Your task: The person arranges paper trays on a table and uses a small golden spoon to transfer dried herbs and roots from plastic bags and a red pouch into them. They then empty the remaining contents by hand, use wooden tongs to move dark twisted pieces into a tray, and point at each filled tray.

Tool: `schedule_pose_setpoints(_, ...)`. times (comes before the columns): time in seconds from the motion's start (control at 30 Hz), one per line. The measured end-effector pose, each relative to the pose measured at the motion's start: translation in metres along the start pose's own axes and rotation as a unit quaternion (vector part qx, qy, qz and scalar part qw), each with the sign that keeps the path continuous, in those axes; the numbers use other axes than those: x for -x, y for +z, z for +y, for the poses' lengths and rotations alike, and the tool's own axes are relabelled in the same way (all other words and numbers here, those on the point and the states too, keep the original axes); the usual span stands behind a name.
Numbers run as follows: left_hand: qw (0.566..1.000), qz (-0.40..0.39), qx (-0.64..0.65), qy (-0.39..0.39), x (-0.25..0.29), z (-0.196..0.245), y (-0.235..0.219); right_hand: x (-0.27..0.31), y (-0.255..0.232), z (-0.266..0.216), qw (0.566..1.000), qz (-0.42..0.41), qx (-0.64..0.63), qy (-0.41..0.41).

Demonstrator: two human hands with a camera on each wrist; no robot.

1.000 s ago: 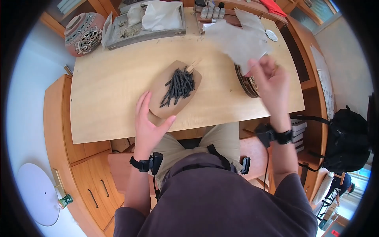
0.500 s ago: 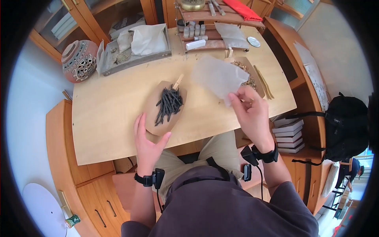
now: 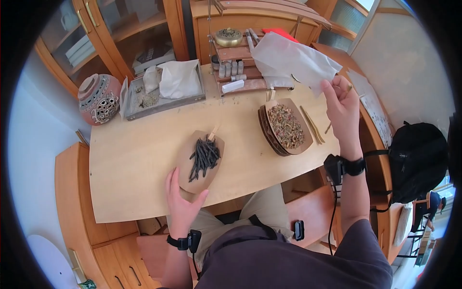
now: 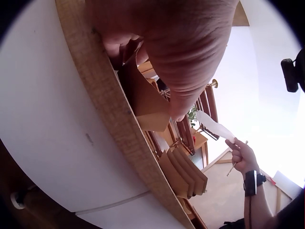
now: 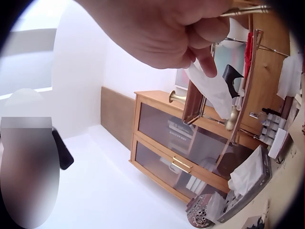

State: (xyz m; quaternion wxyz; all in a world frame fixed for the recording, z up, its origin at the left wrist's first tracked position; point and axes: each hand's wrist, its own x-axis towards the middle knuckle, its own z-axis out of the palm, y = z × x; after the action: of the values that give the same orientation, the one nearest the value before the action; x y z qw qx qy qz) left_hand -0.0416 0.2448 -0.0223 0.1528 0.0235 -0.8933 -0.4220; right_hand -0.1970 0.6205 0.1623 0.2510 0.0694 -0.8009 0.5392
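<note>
A brown boat-shaped paper tray (image 3: pixel 187 185) holds dark twig-like sticks (image 3: pixel 204 156), with a wooden clip at its far end. The left hand (image 3: pixel 185 209) rests at its near left end, thumb spread from the fingers; in the left wrist view that hand (image 4: pixel 181 43) touches the tray (image 4: pixel 147 107). Raised at the right, the right hand (image 3: pixel 344 113) pinches a translucent white sheet or bag (image 3: pixel 293 60) by its corner. In the right wrist view a thin brass tool (image 5: pixel 248 10) is also in the right hand (image 5: pixel 157 28), beside the white sheet (image 5: pixel 214 90).
Stacked paper trays of dried flower mix (image 3: pixel 288 127) stand right of centre, brass tongs (image 3: pixel 313 125) beside them. Behind are a grey tray (image 3: pixel 166 106) with white paper and a rack with small bottles (image 3: pixel 231 69). A patterned pot (image 3: pixel 98 98) stands at the back left.
The right hand has lifted the white sheet up and away from above the dried mix, which now shows fully. The head view has tilted up. The left hand stays at the tray of sticks.
</note>
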Motion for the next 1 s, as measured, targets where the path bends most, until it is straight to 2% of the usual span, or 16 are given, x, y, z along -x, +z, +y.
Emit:
schedule_pose_setpoints(0.1, 1.000, 0.000, 0.004, -0.004, -0.001, 0.001, -0.001, -0.034, -0.003, 0.023, 0.996, -0.016, -0.074, 0.048)
schedule_pose_setpoints(0.27, 1.000, 0.005, 0.014, -0.006, -0.002, 0.004, -0.001, -0.088, 0.008, 0.047, 0.992, 0.021, -0.108, 0.061)
schedule_pose_setpoints(0.37, 1.000, -0.001, 0.005, -0.008, -0.001, 0.003, 0.000, -0.118, 0.015, 0.057, 0.985, 0.047, -0.129, 0.107)
schedule_pose_setpoints(0.47, 1.000, 0.001, -0.005, -0.002, 0.000, 0.004, -0.002, -0.144, 0.015, 0.089, 0.974, -0.003, -0.149, 0.173)
schedule_pose_setpoints(0.57, 1.000, -0.004, 0.019, -0.012, -0.001, 0.003, -0.002, -0.147, 0.012, 0.105, 0.975, -0.045, -0.070, 0.207)
schedule_pose_setpoints(0.63, 1.000, 0.000, 0.011, -0.011, -0.002, 0.007, -0.003, -0.135, 0.008, 0.102, 0.976, -0.021, -0.040, 0.213)
schedule_pose_setpoints(0.7, 1.000, 0.004, 0.002, -0.014, -0.001, 0.007, -0.002, -0.112, 0.010, 0.078, 0.981, 0.017, -0.010, 0.191)
schedule_pose_setpoints(0.8, 1.000, 0.001, -0.006, -0.013, 0.000, 0.005, -0.002, -0.099, -0.015, 0.085, 0.981, -0.035, -0.007, 0.192)
schedule_pose_setpoints(0.87, 1.000, -0.006, 0.003, -0.010, -0.002, 0.005, -0.002, -0.086, -0.016, 0.097, 0.990, -0.068, 0.093, 0.087)
schedule_pose_setpoints(0.93, 1.000, -0.016, 0.000, -0.019, -0.004, 0.011, -0.004, -0.073, -0.010, 0.096, 0.974, -0.097, 0.204, -0.032)
schedule_pose_setpoints(0.97, 1.000, -0.019, -0.004, -0.024, -0.003, 0.012, -0.004, -0.062, -0.003, 0.085, 0.966, -0.115, 0.226, -0.046)
schedule_pose_setpoints(1.0, 1.000, -0.018, -0.003, -0.021, -0.003, 0.011, -0.003, -0.057, 0.004, 0.078, 0.955, -0.139, 0.231, -0.125)
